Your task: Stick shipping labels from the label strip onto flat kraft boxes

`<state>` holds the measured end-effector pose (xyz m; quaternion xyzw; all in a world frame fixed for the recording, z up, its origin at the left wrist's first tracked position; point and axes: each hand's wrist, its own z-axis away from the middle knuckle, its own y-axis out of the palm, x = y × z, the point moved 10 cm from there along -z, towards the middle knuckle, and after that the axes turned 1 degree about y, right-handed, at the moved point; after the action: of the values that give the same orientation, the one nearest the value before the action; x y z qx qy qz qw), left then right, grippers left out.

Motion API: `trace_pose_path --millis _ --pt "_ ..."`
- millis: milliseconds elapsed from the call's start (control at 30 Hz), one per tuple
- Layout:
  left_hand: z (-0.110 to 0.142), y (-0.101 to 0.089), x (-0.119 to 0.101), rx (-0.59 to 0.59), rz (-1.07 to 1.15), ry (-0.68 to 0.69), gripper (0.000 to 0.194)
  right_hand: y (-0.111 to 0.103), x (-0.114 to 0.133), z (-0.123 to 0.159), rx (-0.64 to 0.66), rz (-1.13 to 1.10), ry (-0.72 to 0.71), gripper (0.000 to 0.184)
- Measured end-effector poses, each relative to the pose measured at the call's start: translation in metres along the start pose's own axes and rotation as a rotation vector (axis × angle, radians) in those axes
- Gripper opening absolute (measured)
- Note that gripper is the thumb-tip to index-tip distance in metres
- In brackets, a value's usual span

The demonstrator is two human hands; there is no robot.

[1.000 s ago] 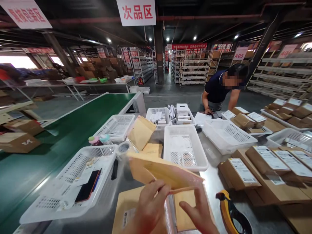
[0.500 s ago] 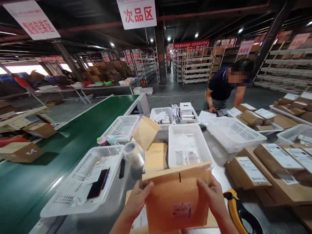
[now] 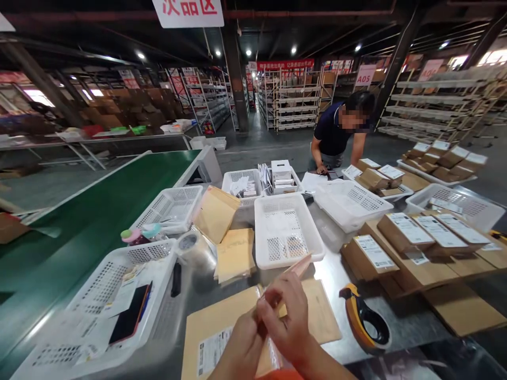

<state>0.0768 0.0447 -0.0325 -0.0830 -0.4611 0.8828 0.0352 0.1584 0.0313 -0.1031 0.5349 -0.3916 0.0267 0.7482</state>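
Observation:
My left hand (image 3: 245, 338) and my right hand (image 3: 287, 314) are close together at the front of the metal table, both closed on a kraft padded envelope (image 3: 300, 267). It is turned nearly edge-on, so its far corner shows beyond my fingers and much of it is hidden. Under my hands lie a flat kraft envelope (image 3: 222, 314) with a white label (image 3: 212, 348) and another one (image 3: 322, 311) to the right. A yellow and black tape dispenser (image 3: 364, 319) rests right of my right hand.
A white basket (image 3: 259, 253) stands ahead, with kraft envelopes (image 3: 235, 253) and a clear tape roll (image 3: 194, 248) to its left. A left-hand basket (image 3: 162, 279) holds a phone (image 3: 130, 314). Labelled boxes (image 3: 368, 258) are at right, a green conveyor (image 3: 99, 206) at left. A co-worker (image 3: 336, 132) leans over the far side.
The padded envelope has turned from facing me to nearly edge-on, and my hands have come together on it. My view has swung to the right.

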Motion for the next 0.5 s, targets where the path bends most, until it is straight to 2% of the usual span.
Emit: trace_pose_path --millis 167,233,300,433,500 --pt "0.003 -0.007 -0.005 -0.036 -0.115 0.035 0.04 0.005 -0.001 0.002 0.154 -0.006 -0.038 0.014" --pt "0.0 -0.002 -0.009 -0.01 -0.116 0.052 0.041 0.003 -0.006 0.003 0.152 0.029 -0.014 0.011" --pt "-0.003 0.006 -0.009 0.033 -0.122 0.068 0.043 -0.001 -0.011 0.004 0.115 0.081 0.041 0.019" --pt "-0.004 0.014 0.01 0.083 -0.145 0.078 0.043 -0.004 -0.009 0.005 0.107 0.093 0.076 0.016" --pt "-0.004 0.005 0.024 0.028 -0.173 0.042 0.038 -0.01 -0.012 0.003 0.109 0.063 0.046 0.021"
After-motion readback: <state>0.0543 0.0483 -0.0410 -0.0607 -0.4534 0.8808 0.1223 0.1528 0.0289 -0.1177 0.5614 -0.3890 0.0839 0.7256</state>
